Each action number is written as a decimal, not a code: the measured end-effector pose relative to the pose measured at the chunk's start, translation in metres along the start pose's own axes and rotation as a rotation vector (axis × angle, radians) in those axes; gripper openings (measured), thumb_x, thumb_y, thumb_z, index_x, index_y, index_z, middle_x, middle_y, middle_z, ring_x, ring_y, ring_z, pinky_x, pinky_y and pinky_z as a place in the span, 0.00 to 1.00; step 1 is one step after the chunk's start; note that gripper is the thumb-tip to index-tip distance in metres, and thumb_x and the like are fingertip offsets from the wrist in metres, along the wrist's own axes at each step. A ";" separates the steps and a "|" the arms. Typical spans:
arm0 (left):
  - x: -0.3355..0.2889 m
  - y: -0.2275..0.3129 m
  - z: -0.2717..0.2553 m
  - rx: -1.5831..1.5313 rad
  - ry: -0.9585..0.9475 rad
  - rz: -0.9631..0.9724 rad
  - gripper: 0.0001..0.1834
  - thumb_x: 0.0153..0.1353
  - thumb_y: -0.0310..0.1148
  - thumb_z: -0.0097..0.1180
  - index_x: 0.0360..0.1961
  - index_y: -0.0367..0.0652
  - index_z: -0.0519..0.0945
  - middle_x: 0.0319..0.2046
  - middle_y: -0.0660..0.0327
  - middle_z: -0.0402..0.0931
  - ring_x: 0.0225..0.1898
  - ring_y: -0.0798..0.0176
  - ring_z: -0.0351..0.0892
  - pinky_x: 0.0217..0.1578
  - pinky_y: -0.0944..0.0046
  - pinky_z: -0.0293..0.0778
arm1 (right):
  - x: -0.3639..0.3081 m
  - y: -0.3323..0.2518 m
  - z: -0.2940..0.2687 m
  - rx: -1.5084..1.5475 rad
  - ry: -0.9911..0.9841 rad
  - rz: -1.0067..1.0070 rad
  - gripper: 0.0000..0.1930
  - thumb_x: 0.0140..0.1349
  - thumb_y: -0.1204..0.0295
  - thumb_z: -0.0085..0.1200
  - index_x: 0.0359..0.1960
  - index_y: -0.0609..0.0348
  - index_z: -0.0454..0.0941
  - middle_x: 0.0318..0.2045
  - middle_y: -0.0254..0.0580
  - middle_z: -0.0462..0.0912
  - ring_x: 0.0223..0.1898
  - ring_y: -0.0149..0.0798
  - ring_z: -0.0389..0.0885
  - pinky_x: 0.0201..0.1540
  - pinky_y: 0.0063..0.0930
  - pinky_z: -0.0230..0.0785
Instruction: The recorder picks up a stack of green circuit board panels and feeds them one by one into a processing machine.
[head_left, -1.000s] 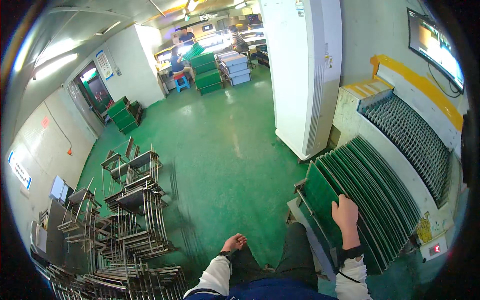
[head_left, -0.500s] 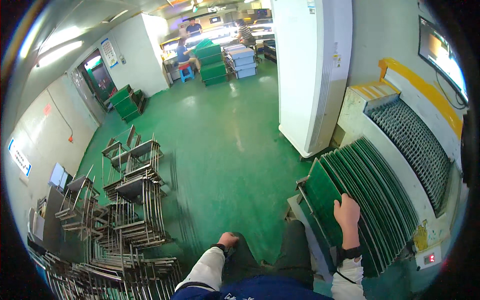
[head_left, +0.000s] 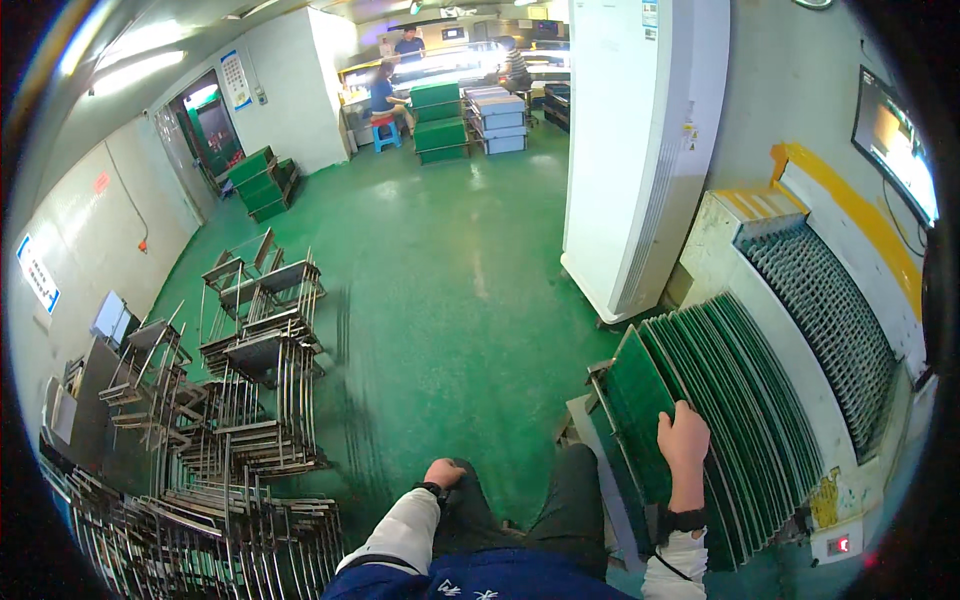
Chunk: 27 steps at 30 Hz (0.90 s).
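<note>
On my right, a row of thin green boards (head_left: 745, 400) stands on edge, packed side by side like pages along a curve. The foremost green board (head_left: 640, 400) leans at the row's left end. My right hand (head_left: 684, 440) is closed at the upper edges of the first boards, thumb to the left and fingertips at the edge of one. Just how many boards it pinches is hidden. Resting on my left thigh (head_left: 470, 505), my left hand (head_left: 446, 472) is curled closed, and nothing shows in it.
Metal frame racks (head_left: 260, 400) are stacked on the left. A tall white cabinet (head_left: 630, 150) stands ahead right, beside a machine with a grey mesh bed (head_left: 825, 320) and a wall screen (head_left: 890, 140). Farther off are green crates (head_left: 440, 125), grey-blue bins (head_left: 497, 120) and several people at lit benches.
The view has shifted slightly, so the scene sits a little differently. My right hand stays at the boards' edges and my left hand stays on my thigh.
</note>
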<state>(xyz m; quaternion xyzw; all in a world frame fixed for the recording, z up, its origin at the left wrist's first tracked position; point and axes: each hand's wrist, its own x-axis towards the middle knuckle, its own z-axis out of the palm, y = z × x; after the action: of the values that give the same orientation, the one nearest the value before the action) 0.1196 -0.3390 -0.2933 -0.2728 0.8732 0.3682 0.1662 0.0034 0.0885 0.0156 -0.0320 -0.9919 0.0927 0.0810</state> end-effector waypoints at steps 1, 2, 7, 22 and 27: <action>-0.001 0.002 -0.001 -0.001 -0.001 0.000 0.19 0.44 0.45 0.59 0.27 0.37 0.82 0.24 0.52 0.80 0.28 0.55 0.79 0.34 0.58 0.74 | 0.000 0.001 0.000 0.001 0.002 0.000 0.13 0.56 0.63 0.54 0.32 0.61 0.70 0.27 0.53 0.78 0.32 0.53 0.79 0.34 0.45 0.70; -0.002 0.001 -0.003 -0.028 -0.031 -0.034 0.20 0.44 0.45 0.59 0.29 0.37 0.82 0.29 0.50 0.80 0.33 0.52 0.79 0.38 0.56 0.73 | 0.000 0.000 0.000 0.002 0.002 -0.002 0.13 0.56 0.63 0.54 0.32 0.61 0.70 0.27 0.53 0.78 0.32 0.53 0.79 0.34 0.45 0.70; -0.008 0.009 -0.006 -0.006 -0.038 -0.050 0.20 0.45 0.45 0.58 0.32 0.38 0.82 0.33 0.48 0.80 0.39 0.49 0.79 0.42 0.55 0.73 | 0.000 0.000 0.000 0.021 0.017 0.000 0.13 0.56 0.63 0.54 0.31 0.62 0.70 0.27 0.53 0.78 0.32 0.54 0.78 0.34 0.46 0.70; -0.012 0.013 -0.010 -0.055 -0.055 -0.104 0.18 0.46 0.44 0.58 0.31 0.39 0.82 0.31 0.50 0.81 0.37 0.50 0.80 0.41 0.56 0.74 | 0.000 0.003 0.005 0.026 0.081 -0.040 0.13 0.55 0.63 0.55 0.29 0.61 0.70 0.24 0.53 0.78 0.29 0.54 0.78 0.32 0.47 0.69; -0.010 0.009 -0.008 -0.039 -0.014 -0.088 0.19 0.46 0.44 0.58 0.33 0.40 0.82 0.32 0.51 0.81 0.37 0.51 0.80 0.41 0.57 0.74 | 0.001 0.000 0.003 0.026 0.058 -0.028 0.13 0.55 0.63 0.54 0.30 0.61 0.70 0.25 0.53 0.78 0.30 0.55 0.78 0.33 0.47 0.69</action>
<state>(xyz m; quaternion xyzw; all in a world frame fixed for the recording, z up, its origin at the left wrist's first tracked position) 0.1215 -0.3359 -0.2773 -0.3116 0.8518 0.3792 0.1830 0.0025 0.0883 0.0132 -0.0199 -0.9882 0.1035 0.1114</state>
